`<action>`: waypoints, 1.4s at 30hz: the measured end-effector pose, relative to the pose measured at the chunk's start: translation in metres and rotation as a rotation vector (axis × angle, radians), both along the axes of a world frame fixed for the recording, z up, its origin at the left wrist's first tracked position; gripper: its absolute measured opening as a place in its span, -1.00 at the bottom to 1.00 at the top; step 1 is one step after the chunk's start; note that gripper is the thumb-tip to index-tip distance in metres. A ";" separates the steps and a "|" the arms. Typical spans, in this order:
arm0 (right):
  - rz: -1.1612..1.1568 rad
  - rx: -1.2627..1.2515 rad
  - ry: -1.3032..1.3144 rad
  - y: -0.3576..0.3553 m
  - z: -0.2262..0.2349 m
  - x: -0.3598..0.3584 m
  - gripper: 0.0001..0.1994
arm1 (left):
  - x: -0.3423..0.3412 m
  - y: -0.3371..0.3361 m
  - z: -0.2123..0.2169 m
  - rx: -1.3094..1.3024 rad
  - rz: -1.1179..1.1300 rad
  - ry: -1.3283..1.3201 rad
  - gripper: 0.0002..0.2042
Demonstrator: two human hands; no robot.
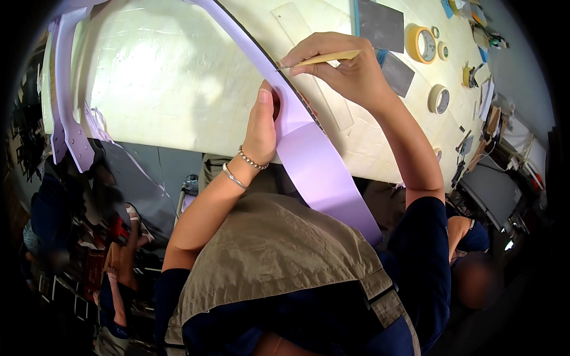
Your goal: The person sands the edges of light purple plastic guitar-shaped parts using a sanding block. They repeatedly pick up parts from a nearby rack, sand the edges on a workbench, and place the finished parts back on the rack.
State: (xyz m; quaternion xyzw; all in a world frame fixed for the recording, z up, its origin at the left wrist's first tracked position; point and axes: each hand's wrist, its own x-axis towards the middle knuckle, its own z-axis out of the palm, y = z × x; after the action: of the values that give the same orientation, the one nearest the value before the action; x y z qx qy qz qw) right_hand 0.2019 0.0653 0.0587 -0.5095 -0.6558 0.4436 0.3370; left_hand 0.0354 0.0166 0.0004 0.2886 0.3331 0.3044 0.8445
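A long, curved lavender panel (pixel 312 163) with a dark strip along its right edge runs from the top of the table down against my apron. My left hand (pixel 259 127) grips the panel's left side near its middle, thumb up and fingers wrapped beneath, some fingertips showing past the dark edge. Pinched in my right hand (pixel 350 68) is a slim tan pointed tool (pixel 325 58), whose thin dark tip meets the panel's dark edge just above my left hand. Whether it is a brush or a blade I cannot tell.
A clear ruler-like strip (pixel 320 77) lies on the pale table under my right wrist. Dark grey sheets (pixel 381 25) and tape rolls, including a yellow roll (pixel 414 44) and a cream roll (pixel 439 99), are at right. Another lavender piece (pixel 70 77) stands far left. Other people are at both sides.
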 end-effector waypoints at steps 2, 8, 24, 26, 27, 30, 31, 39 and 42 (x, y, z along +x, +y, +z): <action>0.027 0.124 -0.028 0.003 -0.006 -0.001 -0.93 | 0.001 -0.002 0.000 -0.009 0.010 -0.005 -0.23; 0.151 0.196 -0.038 -0.002 -0.004 0.013 -0.90 | 0.000 -0.002 -0.007 0.030 0.008 0.000 -0.11; 0.166 0.045 -0.041 -0.033 0.009 0.023 -0.82 | -0.003 -0.004 -0.020 0.109 -0.008 0.090 -0.07; 0.126 0.074 -0.070 -0.031 0.008 0.018 -0.82 | -0.004 -0.003 -0.018 0.106 -0.037 0.081 -0.08; 0.105 0.089 -0.085 -0.029 0.008 0.016 -0.81 | -0.004 -0.003 -0.016 0.098 -0.045 0.069 -0.09; 0.104 0.090 -0.099 -0.030 0.008 0.015 -0.81 | -0.002 -0.002 -0.008 0.092 -0.021 0.053 -0.12; 0.124 0.089 -0.108 -0.033 0.009 0.017 -0.81 | -0.002 -0.001 -0.012 0.127 -0.008 0.087 -0.12; 0.097 0.048 -0.125 -0.047 0.015 0.018 -0.80 | -0.003 -0.004 -0.017 0.141 -0.007 0.131 -0.14; 0.114 0.044 -0.101 -0.050 0.013 0.021 -0.80 | -0.005 -0.004 -0.021 0.164 -0.020 0.151 -0.14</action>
State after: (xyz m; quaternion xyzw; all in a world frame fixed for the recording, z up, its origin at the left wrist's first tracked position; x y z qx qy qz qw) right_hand 0.2234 0.0157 0.0721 -0.4858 -0.7094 0.4212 0.2887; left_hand 0.0301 0.0126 -0.0205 0.3823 0.3667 0.2995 0.7935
